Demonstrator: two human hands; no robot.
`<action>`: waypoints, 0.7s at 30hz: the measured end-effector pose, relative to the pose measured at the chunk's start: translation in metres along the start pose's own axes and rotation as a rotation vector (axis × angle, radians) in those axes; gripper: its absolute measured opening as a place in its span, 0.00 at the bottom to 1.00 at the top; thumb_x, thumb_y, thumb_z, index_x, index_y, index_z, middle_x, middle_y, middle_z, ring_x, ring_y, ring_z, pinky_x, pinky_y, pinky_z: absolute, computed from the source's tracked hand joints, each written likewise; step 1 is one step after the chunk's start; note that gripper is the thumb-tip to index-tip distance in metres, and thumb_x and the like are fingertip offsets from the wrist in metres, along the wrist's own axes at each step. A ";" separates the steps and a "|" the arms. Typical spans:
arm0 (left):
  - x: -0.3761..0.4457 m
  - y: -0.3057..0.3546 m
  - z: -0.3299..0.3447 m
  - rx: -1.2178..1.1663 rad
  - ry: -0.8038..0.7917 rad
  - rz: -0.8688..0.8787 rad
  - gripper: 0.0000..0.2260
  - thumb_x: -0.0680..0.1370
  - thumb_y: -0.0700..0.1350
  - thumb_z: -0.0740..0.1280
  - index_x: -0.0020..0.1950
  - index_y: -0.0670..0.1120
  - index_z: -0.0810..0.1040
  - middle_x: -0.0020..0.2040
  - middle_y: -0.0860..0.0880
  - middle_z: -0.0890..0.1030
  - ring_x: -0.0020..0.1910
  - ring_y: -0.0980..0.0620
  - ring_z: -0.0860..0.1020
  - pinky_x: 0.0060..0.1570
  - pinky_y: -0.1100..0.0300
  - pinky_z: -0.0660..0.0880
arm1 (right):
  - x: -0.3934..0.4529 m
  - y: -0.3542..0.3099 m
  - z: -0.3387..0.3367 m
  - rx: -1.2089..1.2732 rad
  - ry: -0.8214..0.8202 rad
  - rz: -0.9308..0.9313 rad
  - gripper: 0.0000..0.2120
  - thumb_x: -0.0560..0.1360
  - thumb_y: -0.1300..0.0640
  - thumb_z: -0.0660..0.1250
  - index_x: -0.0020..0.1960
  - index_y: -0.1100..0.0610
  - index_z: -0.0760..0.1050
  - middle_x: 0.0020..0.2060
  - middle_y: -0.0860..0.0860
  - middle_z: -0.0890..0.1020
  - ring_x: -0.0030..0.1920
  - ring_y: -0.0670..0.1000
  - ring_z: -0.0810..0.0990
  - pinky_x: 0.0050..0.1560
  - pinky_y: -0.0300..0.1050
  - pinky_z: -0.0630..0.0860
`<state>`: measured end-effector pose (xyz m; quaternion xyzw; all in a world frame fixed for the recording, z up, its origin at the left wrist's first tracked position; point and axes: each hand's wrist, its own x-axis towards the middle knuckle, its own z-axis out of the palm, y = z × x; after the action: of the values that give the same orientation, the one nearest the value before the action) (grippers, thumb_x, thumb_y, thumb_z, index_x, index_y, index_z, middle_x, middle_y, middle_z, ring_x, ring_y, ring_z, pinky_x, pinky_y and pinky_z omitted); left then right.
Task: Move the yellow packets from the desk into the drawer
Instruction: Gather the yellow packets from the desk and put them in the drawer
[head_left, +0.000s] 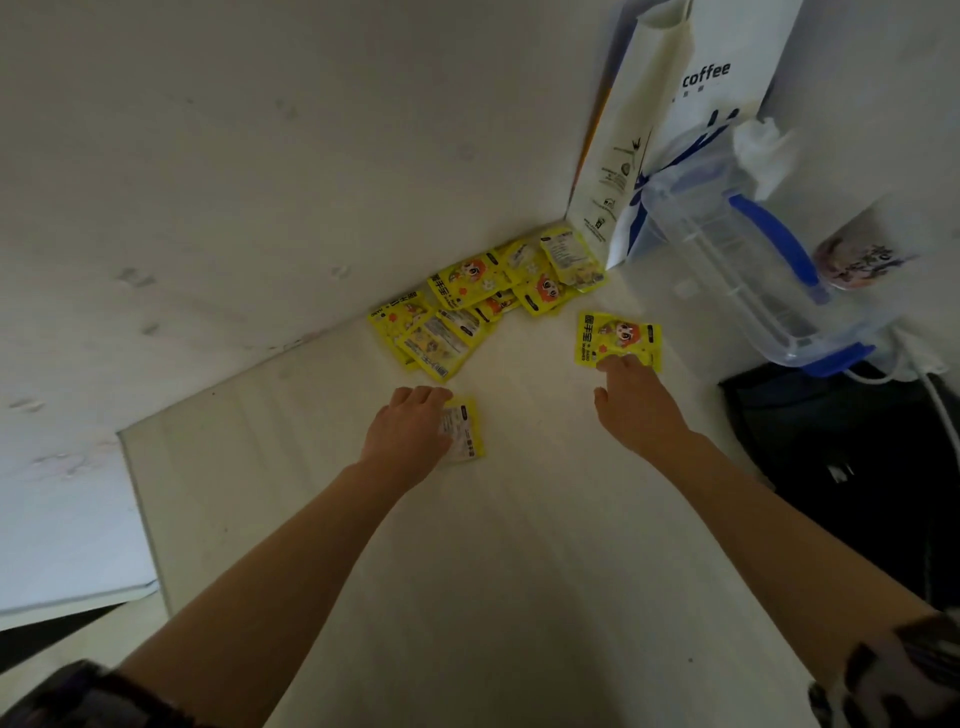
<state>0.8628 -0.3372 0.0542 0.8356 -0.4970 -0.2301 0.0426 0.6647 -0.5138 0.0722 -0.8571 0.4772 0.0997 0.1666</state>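
Observation:
Several yellow packets (467, 306) lie heaped in the far corner of the white desk (519, 519), against the wall. One yellow packet (467, 431) lies nearer me, and my left hand (410, 431) grips its left side with curled fingers. Another yellow packet (618, 338) lies apart on the right, with my right hand (639, 400) pinching its near edge. No drawer is in view.
A white paper coffee bag (670, 130) stands in the corner at the back right. A clear plastic jug with a blue handle (753, 260) and a cup (857, 260) stand beside it. A black object (831, 441) and cables lie at the right edge.

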 end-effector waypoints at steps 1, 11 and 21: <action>0.002 0.000 0.001 0.011 -0.009 0.006 0.25 0.76 0.49 0.67 0.72 0.50 0.65 0.70 0.49 0.69 0.70 0.47 0.64 0.63 0.52 0.68 | 0.010 0.002 -0.001 -0.018 -0.003 0.001 0.19 0.79 0.59 0.60 0.69 0.62 0.66 0.64 0.61 0.71 0.61 0.63 0.72 0.58 0.55 0.73; 0.013 -0.009 0.008 0.017 -0.021 -0.044 0.32 0.70 0.53 0.73 0.71 0.51 0.65 0.66 0.50 0.70 0.65 0.46 0.68 0.62 0.52 0.68 | 0.079 0.021 0.004 -0.124 0.040 0.067 0.29 0.77 0.63 0.59 0.75 0.66 0.53 0.68 0.64 0.66 0.69 0.67 0.64 0.65 0.57 0.67; 0.008 -0.009 0.012 0.027 0.000 -0.144 0.28 0.70 0.56 0.72 0.66 0.48 0.71 0.58 0.47 0.71 0.59 0.46 0.69 0.57 0.54 0.68 | 0.070 0.028 0.018 -0.140 0.134 0.113 0.17 0.79 0.61 0.59 0.66 0.64 0.66 0.59 0.65 0.70 0.58 0.66 0.69 0.59 0.58 0.67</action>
<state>0.8682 -0.3375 0.0386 0.8697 -0.4386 -0.2258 0.0147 0.6768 -0.5756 0.0274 -0.8432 0.5265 0.0843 0.0681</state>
